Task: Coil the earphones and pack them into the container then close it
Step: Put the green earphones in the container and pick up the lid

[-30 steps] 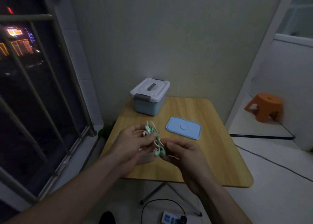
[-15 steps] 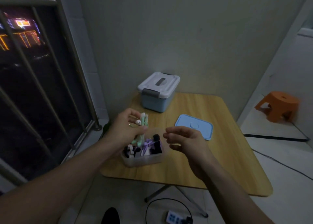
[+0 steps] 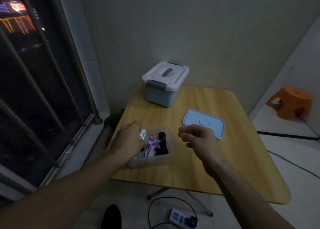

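Since half a second earlier the left hand had dropped from above the clear container down into its left end, taking the mint-green earphones along. It was still gripping the coiled bundle, fingers curled round it, white tips poking out above the knuckles, so the earphones sat partly inside the container at that left end. Purple and black cable bundles were already packed in next to them.

The right hand hovered just right of the container, fingers loosely curled and holding nothing, not touching anything.

The container stood near the table's front-left corner. Its blue lid lay flat toward the middle of the table, behind the right hand, so the container wasn't closed. A bigger blue storage box with a white latched lid sat at the back edge, left of centre.
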The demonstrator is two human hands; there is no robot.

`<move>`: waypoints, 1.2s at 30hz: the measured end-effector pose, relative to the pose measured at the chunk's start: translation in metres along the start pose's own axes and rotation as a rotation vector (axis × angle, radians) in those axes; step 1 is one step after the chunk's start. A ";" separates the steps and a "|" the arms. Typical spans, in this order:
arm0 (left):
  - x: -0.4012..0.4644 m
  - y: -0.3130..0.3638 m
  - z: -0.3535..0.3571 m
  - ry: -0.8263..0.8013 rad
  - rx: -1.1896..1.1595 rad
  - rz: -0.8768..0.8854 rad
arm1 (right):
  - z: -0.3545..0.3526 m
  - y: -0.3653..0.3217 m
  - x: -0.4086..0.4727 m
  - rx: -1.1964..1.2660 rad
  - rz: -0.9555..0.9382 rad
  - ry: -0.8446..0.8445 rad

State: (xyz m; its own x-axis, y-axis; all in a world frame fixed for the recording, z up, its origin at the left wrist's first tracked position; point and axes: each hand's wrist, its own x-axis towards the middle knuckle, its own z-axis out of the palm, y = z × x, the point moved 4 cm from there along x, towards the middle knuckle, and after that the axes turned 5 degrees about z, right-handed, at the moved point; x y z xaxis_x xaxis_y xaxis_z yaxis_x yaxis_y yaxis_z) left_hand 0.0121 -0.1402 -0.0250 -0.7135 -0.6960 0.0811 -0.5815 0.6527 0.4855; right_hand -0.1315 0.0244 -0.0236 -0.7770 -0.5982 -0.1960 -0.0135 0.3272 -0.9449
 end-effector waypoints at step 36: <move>-0.011 -0.013 -0.038 0.281 -0.351 0.083 | -0.063 -0.027 0.044 -0.927 -0.513 0.084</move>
State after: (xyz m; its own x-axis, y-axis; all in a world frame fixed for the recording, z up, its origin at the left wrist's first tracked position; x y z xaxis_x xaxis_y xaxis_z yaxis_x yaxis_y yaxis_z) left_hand 0.0417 -0.1525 0.0012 -0.5905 -0.7313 0.3414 -0.3247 0.6025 0.7291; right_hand -0.2049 0.0349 0.0092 -0.5831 -0.7817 0.2215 -0.7986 0.5014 -0.3330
